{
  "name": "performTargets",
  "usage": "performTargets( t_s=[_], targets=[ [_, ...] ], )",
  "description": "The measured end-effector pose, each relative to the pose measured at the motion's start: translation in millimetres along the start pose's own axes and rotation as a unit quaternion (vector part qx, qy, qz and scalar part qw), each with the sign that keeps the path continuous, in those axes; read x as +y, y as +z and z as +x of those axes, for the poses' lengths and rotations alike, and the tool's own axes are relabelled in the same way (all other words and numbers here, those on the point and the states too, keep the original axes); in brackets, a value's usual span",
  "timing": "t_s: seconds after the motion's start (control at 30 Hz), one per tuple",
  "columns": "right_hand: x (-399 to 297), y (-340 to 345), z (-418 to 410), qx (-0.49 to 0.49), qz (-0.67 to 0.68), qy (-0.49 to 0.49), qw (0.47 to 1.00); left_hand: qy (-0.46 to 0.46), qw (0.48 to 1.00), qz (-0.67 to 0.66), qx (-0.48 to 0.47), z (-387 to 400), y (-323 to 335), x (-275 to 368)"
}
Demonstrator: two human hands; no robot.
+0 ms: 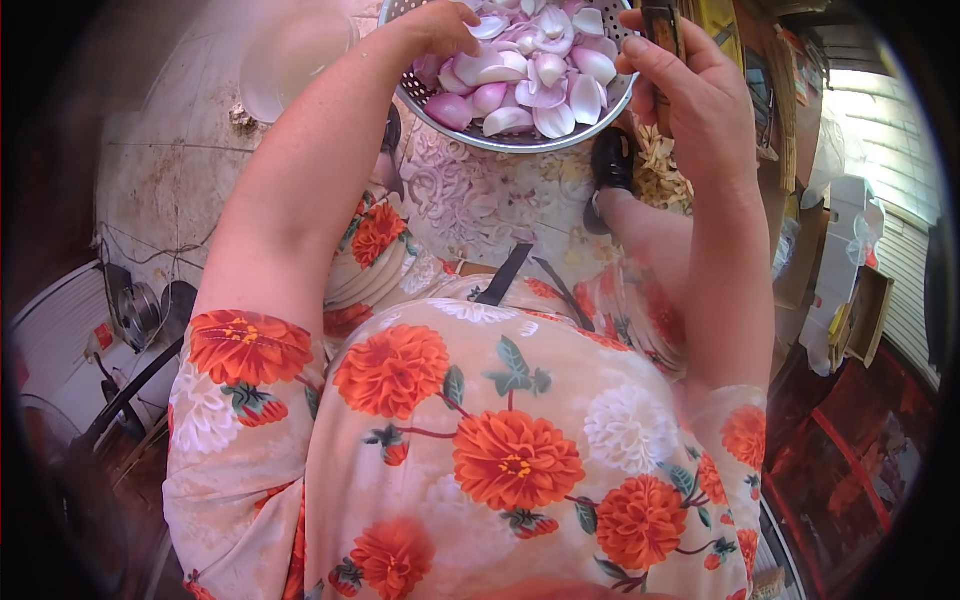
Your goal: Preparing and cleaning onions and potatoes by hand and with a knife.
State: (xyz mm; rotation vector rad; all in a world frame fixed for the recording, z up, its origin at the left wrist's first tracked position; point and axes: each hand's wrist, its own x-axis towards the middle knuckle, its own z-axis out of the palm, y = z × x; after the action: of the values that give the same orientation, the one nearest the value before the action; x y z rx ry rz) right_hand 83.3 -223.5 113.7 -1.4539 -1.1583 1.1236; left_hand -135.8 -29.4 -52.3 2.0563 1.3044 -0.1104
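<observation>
A metal colander (517, 146) with a perforated wall is at the top, heaped with peeled pink and white onion pieces (547, 67). My left hand (442, 28) reaches over its left side, the fingers apart and down among the onions. Whether a piece is pinched there I cannot tell. At the colander's right rim, my right hand (694, 82) is closed around a narrow, dark brown tool handle (663, 37), apparently wooden. The tool's working end is not clearly visible.
Onion skins and scraps (465, 187) litter the tiled floor between my feet, with dry yellowish peelings (664, 169) by the right black shoe (613, 161). A whitish translucent tub (259, 82) stands left. Cardboard boxes (862, 315) are at right, cables (142, 251) at left.
</observation>
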Motion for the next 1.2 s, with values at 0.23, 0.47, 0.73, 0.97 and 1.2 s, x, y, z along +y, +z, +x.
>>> performTargets(
  t_s=[0.23, 0.47, 0.73, 0.97, 1.2],
  targets=[
    [9, 7, 7, -0.006, 0.040, 0.049, 0.998, 0.040, 0.990, 0.134, -0.008, -28, 4, 39],
    [9, 0, 9, 0.039, 0.082, 0.035, 0.995, -0.064, 0.955, -0.266, 0.115, -4, -22, 52],
    [5, -6, 1, 0.046, 0.045, 0.040, 0.997, -0.069, 0.957, -0.152, 0.236, 3, -30, 53],
    [-6, 6, 4, 0.022, -0.064, 0.068, 0.995, -0.077, 0.997, 0.009, 0.002, -34, -18, 29],
    [0, 25, 10, -0.035, -0.007, 0.067, 0.997, -0.067, 0.976, -0.180, -0.101, -49, -34, 4]
  ],
)
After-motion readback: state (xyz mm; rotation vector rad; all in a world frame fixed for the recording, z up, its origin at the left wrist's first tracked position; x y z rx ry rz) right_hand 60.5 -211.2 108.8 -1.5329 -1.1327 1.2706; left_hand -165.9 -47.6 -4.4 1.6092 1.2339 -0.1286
